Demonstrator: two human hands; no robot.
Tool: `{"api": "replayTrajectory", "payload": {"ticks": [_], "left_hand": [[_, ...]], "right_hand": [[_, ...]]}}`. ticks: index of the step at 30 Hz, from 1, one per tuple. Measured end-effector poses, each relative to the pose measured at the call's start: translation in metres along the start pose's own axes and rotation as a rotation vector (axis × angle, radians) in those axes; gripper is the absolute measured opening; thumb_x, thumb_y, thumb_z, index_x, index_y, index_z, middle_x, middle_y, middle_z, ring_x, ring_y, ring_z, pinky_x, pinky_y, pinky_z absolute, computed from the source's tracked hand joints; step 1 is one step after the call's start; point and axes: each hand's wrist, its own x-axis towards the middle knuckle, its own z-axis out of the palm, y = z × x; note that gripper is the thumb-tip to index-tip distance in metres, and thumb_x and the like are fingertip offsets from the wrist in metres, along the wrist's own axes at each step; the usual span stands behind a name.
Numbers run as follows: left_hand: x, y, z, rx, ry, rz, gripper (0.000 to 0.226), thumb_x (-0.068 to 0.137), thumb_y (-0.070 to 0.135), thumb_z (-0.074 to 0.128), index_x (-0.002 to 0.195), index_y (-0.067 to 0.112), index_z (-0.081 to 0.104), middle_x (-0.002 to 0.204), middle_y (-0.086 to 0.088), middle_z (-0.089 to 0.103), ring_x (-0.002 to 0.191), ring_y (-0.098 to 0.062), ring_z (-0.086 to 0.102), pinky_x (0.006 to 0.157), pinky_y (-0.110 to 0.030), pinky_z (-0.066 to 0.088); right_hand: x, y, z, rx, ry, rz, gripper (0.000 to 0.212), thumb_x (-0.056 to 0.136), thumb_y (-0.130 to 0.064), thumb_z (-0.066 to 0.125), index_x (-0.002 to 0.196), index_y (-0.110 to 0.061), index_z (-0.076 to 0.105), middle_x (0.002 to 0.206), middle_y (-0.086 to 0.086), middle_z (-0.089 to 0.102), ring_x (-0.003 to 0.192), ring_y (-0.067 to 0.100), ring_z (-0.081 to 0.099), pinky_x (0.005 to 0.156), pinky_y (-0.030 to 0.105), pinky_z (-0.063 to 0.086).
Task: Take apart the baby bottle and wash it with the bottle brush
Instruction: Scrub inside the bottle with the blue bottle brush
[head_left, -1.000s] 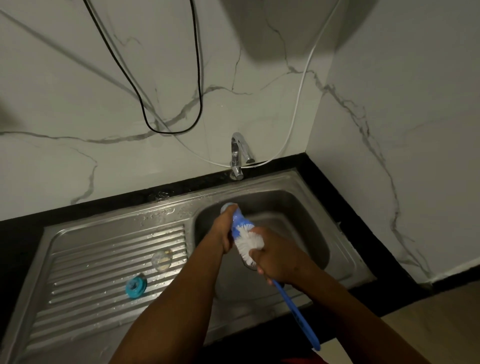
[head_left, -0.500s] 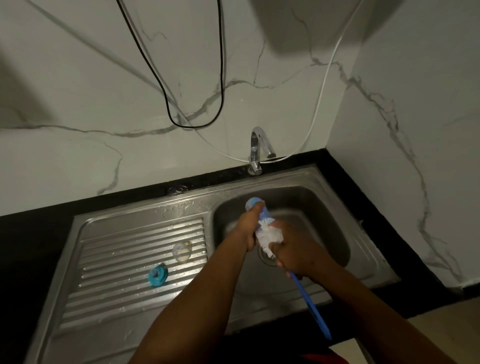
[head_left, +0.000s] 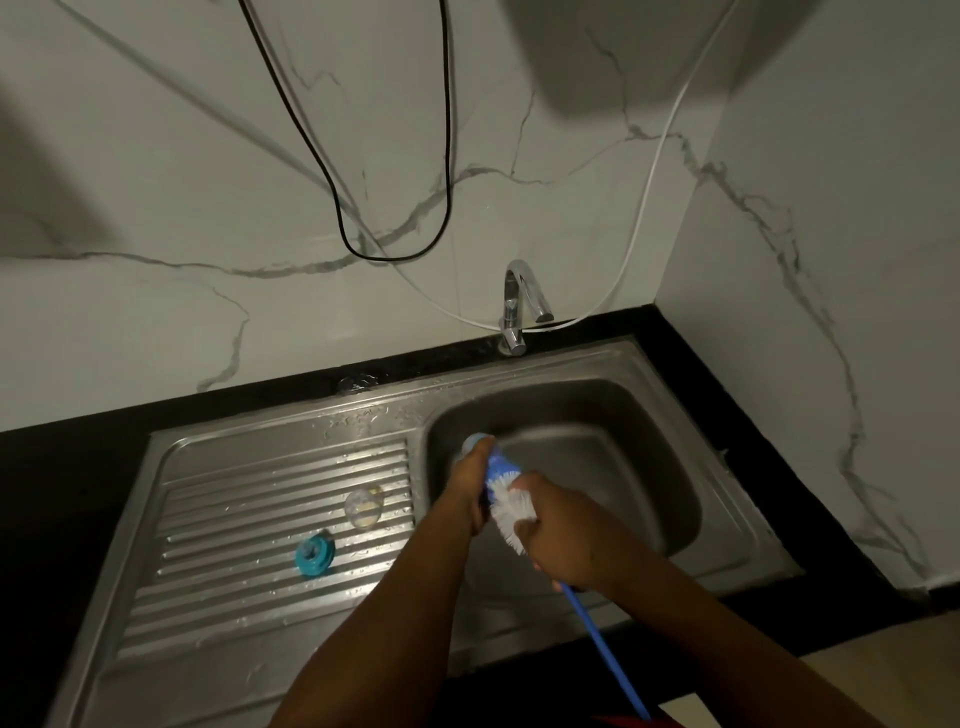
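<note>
Baby bottle (head_left: 500, 462), clear with blue print, stays clamped in left hand (head_left: 470, 493); right hand (head_left: 566, 540) still grips white-bristled blue bottle brush (head_left: 511, 506).

The left hand (head_left: 466, 491) is covering most of the baby bottle (head_left: 500, 461). The right hand (head_left: 567, 538) is hiding part of the bottle brush (head_left: 511, 506), whose handle is running off the edge at 5 o'clock.
</note>
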Motion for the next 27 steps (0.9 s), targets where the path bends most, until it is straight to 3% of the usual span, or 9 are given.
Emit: {"api": "replayTrajectory", "payload": {"ticks": [4,8,12,15,17,21,23,25,27], "left_hand": [[-0.004,0.0,0.011,0.017,-0.081,-0.02,0.041,0.097,0.043,0.061,0.107,0.003,0.063,0.08,-0.014,0.07,0.073,-0.024,0.066,0.067,-0.033,0.055],[0.0,0.012,0.008,-0.007,-0.111,-0.009,0.045,0.097,0.046,0.06,0.112,0.004,0.063,0.083,-0.013,0.071,0.077,-0.023,0.067,0.065,-0.032,0.055],[0.004,0.014,0.007,0.012,-0.093,-0.003,0.051,0.098,0.052,0.054,0.12,0.006,0.061,0.1,-0.017,0.07,0.09,-0.028,0.068,0.075,-0.039,0.056],[0.006,0.014,0.009,0.077,-0.092,-0.034,0.059,0.097,0.057,0.053,0.124,0.005,0.061,0.11,-0.019,0.067,0.096,-0.03,0.066,0.082,-0.042,0.055],[0.008,0.02,0.009,0.054,-0.072,-0.033,0.064,0.093,0.059,0.058,0.126,0.004,0.061,0.108,-0.018,0.067,0.093,-0.028,0.066,0.078,-0.04,0.055],[0.013,0.024,0.006,0.003,-0.054,-0.005,0.063,0.088,0.054,0.068,0.123,0.002,0.062,0.096,-0.016,0.07,0.074,-0.023,0.07,0.068,-0.036,0.059],[0.003,0.024,0.014,-0.061,-0.108,0.017,0.053,0.093,0.048,0.065,0.122,0.003,0.064,0.078,-0.012,0.072,0.062,-0.019,0.07,0.061,-0.033,0.058],[0.003,0.026,0.02,-0.136,-0.131,0.065,0.045,0.097,0.044,0.06,0.119,0.005,0.063,0.066,-0.007,0.072,0.055,-0.015,0.07,0.054,-0.029,0.057],[0.006,0.032,0.012,-0.205,-0.195,0.058,0.045,0.094,0.047,0.063,0.114,0.007,0.065,0.072,-0.008,0.071,0.062,-0.017,0.07,0.059,-0.031,0.059]], "right_hand": [[0.008,-0.001,-0.006,0.065,0.017,0.113,0.035,0.103,-0.033,0.046,0.132,-0.013,0.05,0.104,0.013,0.068,0.08,0.023,0.066,0.056,0.026,0.05],[0.004,-0.005,-0.015,-0.062,0.012,0.037,0.035,0.102,-0.024,0.047,0.136,-0.016,0.044,0.111,0.011,0.067,0.092,0.027,0.069,0.077,0.037,0.057],[0.024,0.002,-0.014,0.059,-0.043,0.191,0.042,0.105,-0.04,0.044,0.135,-0.011,0.053,0.117,0.009,0.065,0.091,0.016,0.063,0.068,0.017,0.042],[0.018,0.006,-0.009,-0.043,-0.022,0.145,0.037,0.105,-0.034,0.046,0.134,-0.012,0.05,0.122,0.013,0.064,0.107,0.027,0.064,0.082,0.027,0.046],[0.008,0.004,-0.001,-0.238,-0.001,0.011,0.034,0.1,-0.021,0.047,0.133,-0.013,0.044,0.112,0.015,0.064,0.099,0.033,0.065,0.078,0.037,0.05],[0.01,-0.001,0.012,-0.328,-0.031,-0.005,0.052,0.098,-0.025,0.056,0.145,-0.014,0.036,0.126,0.014,0.059,0.111,0.027,0.061,0.096,0.038,0.05],[0.008,0.0,0.007,-0.207,0.031,-0.041,0.05,0.1,-0.029,0.053,0.146,-0.017,0.035,0.116,0.011,0.064,0.102,0.023,0.064,0.089,0.036,0.053],[0.003,-0.002,-0.002,0.06,0.081,-0.08,0.046,0.101,-0.026,0.05,0.144,-0.02,0.039,0.095,0.007,0.067,0.076,0.018,0.068,0.066,0.029,0.055],[-0.001,-0.007,-0.011,0.398,0.033,-0.025,0.039,0.102,-0.024,0.052,0.14,-0.019,0.045,0.076,0.005,0.062,0.049,0.007,0.058,0.044,0.02,0.045]]}}
